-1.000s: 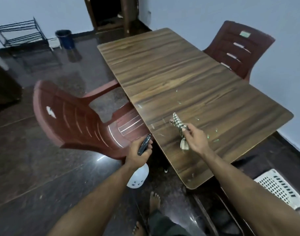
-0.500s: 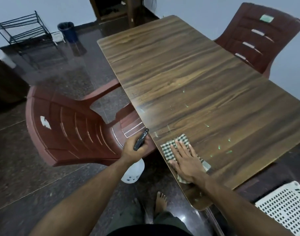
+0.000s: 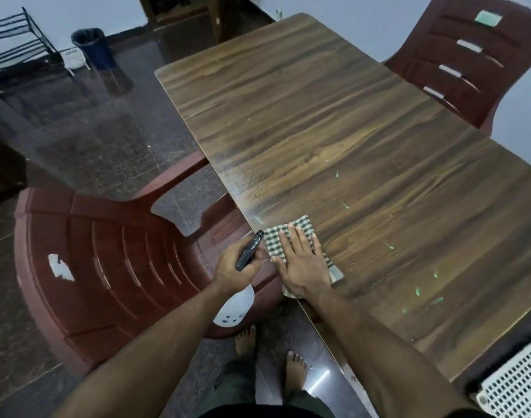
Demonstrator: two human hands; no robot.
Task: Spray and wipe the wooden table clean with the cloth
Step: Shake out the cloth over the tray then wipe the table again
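The wooden table (image 3: 333, 125) runs from the near right to the far middle. A checked cloth (image 3: 302, 226) lies flat at its near left edge, and my right hand (image 3: 300, 260) presses on it with fingers spread. My left hand (image 3: 235, 268) hangs just off the table edge, closed around a spray bottle: its dark nozzle (image 3: 249, 250) sticks up from the fist and its white body (image 3: 235, 309) shows below the wrist. Small green specks (image 3: 418, 291) dot the tabletop to the right of the cloth.
A red plastic chair (image 3: 101, 260) stands tight against the table's left side, another red chair (image 3: 469, 55) at the far right. A white perforated basket (image 3: 517, 384) sits on the floor at the near right. A dark bin (image 3: 92, 46) and a metal rack (image 3: 20, 46) stand far left.
My right hand went from gripping the bunched cloth to laying it flat and pressing it on the table edge. The cloth has since slid a little along the edge. My left hand kept hold of the bottle.
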